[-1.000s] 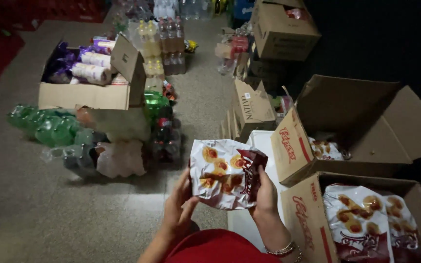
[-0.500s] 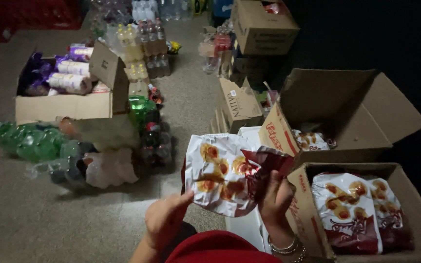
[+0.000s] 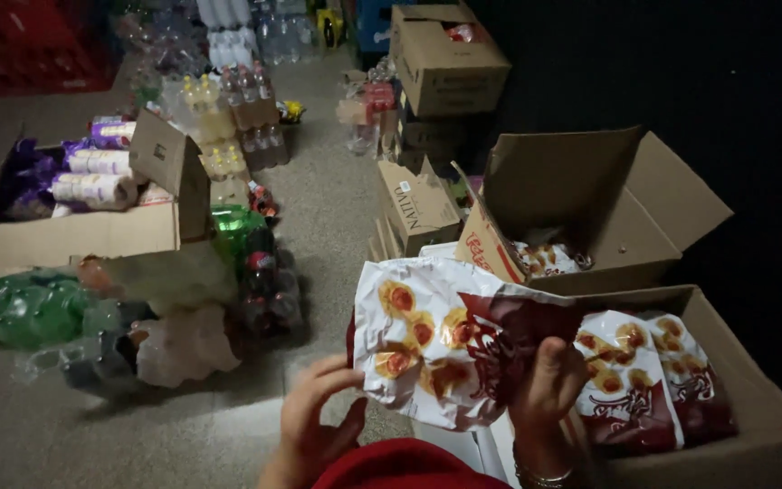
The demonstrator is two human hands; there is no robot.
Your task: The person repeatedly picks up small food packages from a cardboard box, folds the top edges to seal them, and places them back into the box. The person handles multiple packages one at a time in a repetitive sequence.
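Right hand (image 3: pixel 549 385): fingers curled over the lower right edge of a white-and-dark-red snack bag (image 3: pixel 450 340), clamped on it; a bracelet sits at the wrist. Left hand (image 3: pixel 314 421): below the bag's lower left corner, fingers half-curled and spread, fingertips just at the bag's edge (real contact or only very near, cannot tell); it grips nothing.

Bag is held up over the near edge of an open cardboard box (image 3: pixel 753 398), crumpled, printed face toward the camera. That box holds more bags of the same kind (image 3: pixel 644 371), lying flat. Behind it, a second open carton (image 3: pixel 590 204) with its flaps raised, similar packets visible inside.

Floor, left side: a carton (image 3: pixel 83 231) holding purple and white wrapped rolls, shrink-wrapped green bottles (image 3: pixel 11 312) in front of it, further bottle packs (image 3: pixel 228 118) beyond. Far back, stacked brown boxes (image 3: pixel 445 54).
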